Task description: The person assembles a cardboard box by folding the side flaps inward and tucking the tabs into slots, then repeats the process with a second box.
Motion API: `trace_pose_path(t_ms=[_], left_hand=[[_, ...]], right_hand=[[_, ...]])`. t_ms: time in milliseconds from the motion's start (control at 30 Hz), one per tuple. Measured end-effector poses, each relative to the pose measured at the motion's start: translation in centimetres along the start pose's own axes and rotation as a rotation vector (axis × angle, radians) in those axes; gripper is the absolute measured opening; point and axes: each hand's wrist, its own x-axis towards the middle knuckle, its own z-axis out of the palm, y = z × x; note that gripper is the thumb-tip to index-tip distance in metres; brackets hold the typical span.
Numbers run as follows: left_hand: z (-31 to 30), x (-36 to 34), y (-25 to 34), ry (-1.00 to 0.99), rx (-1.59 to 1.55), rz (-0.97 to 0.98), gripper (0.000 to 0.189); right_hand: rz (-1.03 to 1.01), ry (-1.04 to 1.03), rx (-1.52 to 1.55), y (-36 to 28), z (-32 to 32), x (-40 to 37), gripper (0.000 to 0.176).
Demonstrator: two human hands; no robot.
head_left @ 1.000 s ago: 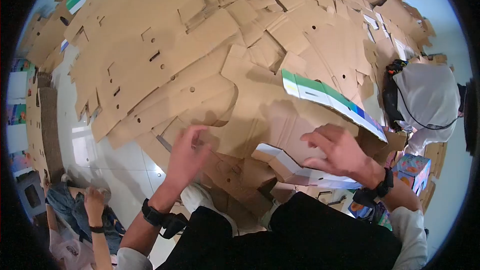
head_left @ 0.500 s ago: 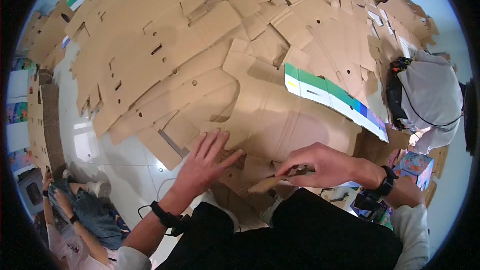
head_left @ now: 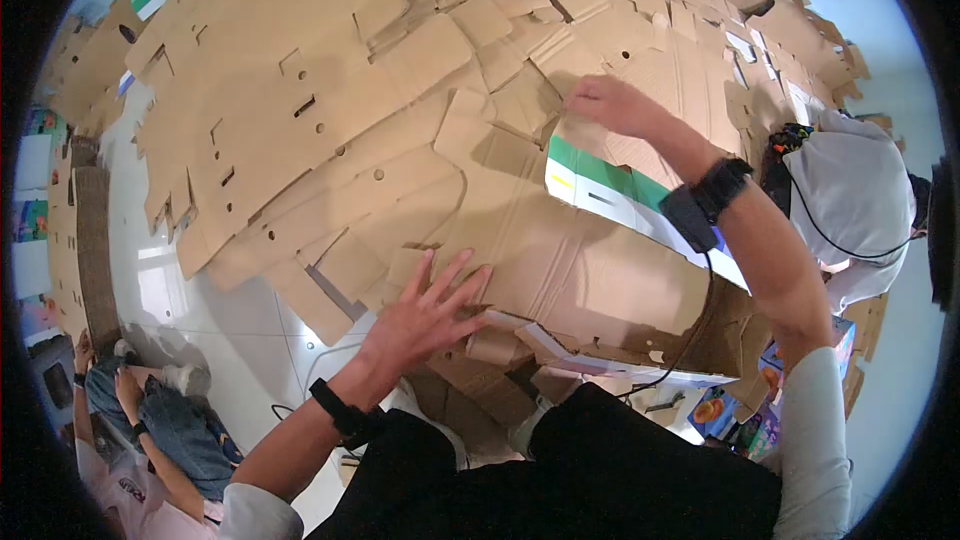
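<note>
In the head view a large brown cardboard box sheet lies partly folded in front of my legs. My left hand rests on its near left edge with fingers spread. My right hand is stretched over the far side, above a green and white printed flap. Its fingers are curled together; what they hold, if anything, is hidden. A near flap with a pale printed edge stands up close to my knees.
Flat cardboard sheets lie in a wide overlapping pile ahead. On the left, a seated person is beside the tiled floor. A person in a light top is at the right. Printed boxes stand near my right knee.
My right hand has moved forward and up from the near edge, where it pinched a small cardboard piece. The near flap now shows raised. My left hand stays at the sheet's near left.
</note>
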Motion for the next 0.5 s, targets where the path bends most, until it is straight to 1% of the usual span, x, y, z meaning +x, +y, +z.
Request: trace_pose_path(t_ms=[33,67,133,167,267,367,433,467,500], left_hand=[[0.3,0.0,0.3,0.001,-0.029,-0.016,0.053],[0.7,-0.1,0.6,0.000,-0.060,-0.028,0.052],[2.5,-0.1,1.3,0.066,-0.105,-0.050,0.048],[3.1,-0.2,1.5,0.101,-0.127,-0.066,0.046],[3.6,-0.7,1.6,0.120,-0.161,-0.067,0.054],[2.6,-0.7,2.0,0.168,-0.266,-0.110,0.041],[4.6,-0.1,2.6,0.230,-0.190,-0.129,0.041],[4.5,0.5,2.9,0.262,-0.151,-0.141,0.041],[4.3,0.8,2.9,0.240,-0.178,-0.149,0.041]], right_hand=[[0.015,-0.130,-0.097,0.8,0.5,0.8,0.044],[0.031,-0.105,-0.163,-0.5,0.6,-0.1,0.046],[0.049,-0.068,-0.307,-4.9,0.6,-2.4,0.050],[-0.037,-0.081,-0.273,-4.6,0.3,-2.5,0.054],[0.114,-0.365,0.305,-4.4,-1.9,-2.4,0.060],[0.312,-0.461,0.444,-8.2,-3.3,-5.0,0.050],[0.034,-0.499,0.337,-4.4,0.1,-4.3,0.033],[-0.107,-0.517,0.281,-4.3,1.0,-4.1,0.025],[0.044,-0.624,0.282,-4.2,1.4,-4.1,0.027]])
